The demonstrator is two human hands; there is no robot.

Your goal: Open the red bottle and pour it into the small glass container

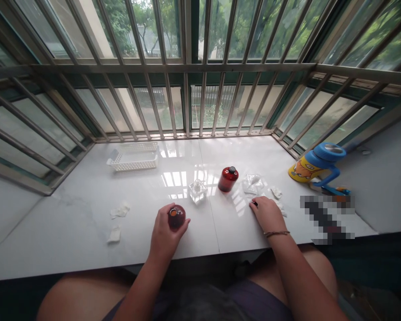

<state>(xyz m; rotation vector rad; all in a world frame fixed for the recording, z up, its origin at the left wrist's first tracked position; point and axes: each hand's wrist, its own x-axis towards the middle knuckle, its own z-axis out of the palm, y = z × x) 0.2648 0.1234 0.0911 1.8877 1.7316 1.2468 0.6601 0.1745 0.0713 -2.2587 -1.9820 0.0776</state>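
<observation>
My left hand (163, 229) is wrapped round a dark red glass bottle (178, 219) whose neck is uncapped, at the front middle of the white counter. Over to the right, my right hand (266, 213) pinches a small black cap (254, 203) close to the counter surface. A second red bottle (227, 180), with a black cap on, stands upright beyond and between my hands. Left of that bottle sits a clear faceted glass piece (197, 191). A clear plastic packet (253, 183) lies just beyond my right hand, with crumpled white tissue (276, 192) beside it.
A white perforated basket (133, 167) lies at the back left. Crumpled tissue (120, 210) and a folded white piece (114, 234) rest at the left. A blue-and-yellow bottle (312, 165) stands at the right, near a blurred-out patch. Metal bars (187, 102) line the window.
</observation>
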